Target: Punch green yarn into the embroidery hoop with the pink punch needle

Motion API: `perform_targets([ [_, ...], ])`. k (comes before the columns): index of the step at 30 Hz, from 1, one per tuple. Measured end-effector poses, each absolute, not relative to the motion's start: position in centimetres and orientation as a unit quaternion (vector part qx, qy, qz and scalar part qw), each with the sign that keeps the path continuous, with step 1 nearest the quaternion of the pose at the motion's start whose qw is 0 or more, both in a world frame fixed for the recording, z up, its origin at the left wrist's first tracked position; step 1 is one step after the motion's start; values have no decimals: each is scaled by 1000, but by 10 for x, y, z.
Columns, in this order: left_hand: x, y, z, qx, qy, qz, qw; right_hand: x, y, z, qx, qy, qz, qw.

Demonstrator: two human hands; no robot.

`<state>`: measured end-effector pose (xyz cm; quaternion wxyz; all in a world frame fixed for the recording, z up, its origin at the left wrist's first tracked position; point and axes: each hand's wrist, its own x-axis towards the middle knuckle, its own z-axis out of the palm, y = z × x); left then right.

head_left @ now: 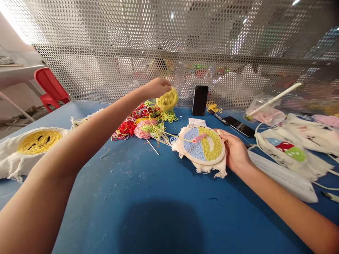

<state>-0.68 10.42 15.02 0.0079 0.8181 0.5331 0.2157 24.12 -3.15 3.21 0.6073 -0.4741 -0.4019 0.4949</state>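
Observation:
My left hand [158,87] is raised over the yarn pile, its fingers closed on a yellow ball of yarn [168,100], slightly blurred. My right hand [237,150] grips the right edge of an embroidery hoop [187,155], tilted toward me. Its frayed cloth carries blue loops [194,151] on the left and yellow-green loops [215,150] on the right, around a small bare patch. A pink-handled punch needle [199,138] rests against the loops, with a pale yellow strand running left from it to the pile. Most fingers of my right hand are hidden behind the hoop.
A tangled yarn pile [144,121] lies beyond the hoop, near a metal needle [153,147]. One phone [200,100] stands against the perforated metal screen [127,53]; another phone [239,126] lies flat beside a marker [217,116]. Other hoops [41,141] sit at both sides.

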Motion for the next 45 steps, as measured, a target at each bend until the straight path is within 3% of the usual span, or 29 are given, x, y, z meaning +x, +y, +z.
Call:
perform_targets([
  [3, -1, 70, 153, 844, 483, 211, 99, 240, -33, 33, -467, -417, 497, 601],
  [7, 2, -2, 158, 865, 423, 259, 78, 239, -33, 33, -463, -418, 496, 604],
  [12, -2, -60, 119, 915, 353, 127, 153, 234, -36, 32, -449, -403, 526, 599],
  [17, 7, -61, 72, 825, 417, 257, 282, 225, -46, 33, -435, -424, 530, 592],
  [25, 22, -39, 67, 706, 342, 408, 466, 202, -58, 28, -419, -468, 559, 541],
  [29, 26, -23, 54, 703, 344, 430, 450, 199, -51, 18, -429, -547, 519, 498],
  [36, 23, -8, 27, 742, 339, 439, 377, 202, -42, 3, -522, -681, 298, 419],
  [45, 20, -1, 0, 687, 292, 523, 411, 207, -33, -2, -492, -708, 328, 387],
])
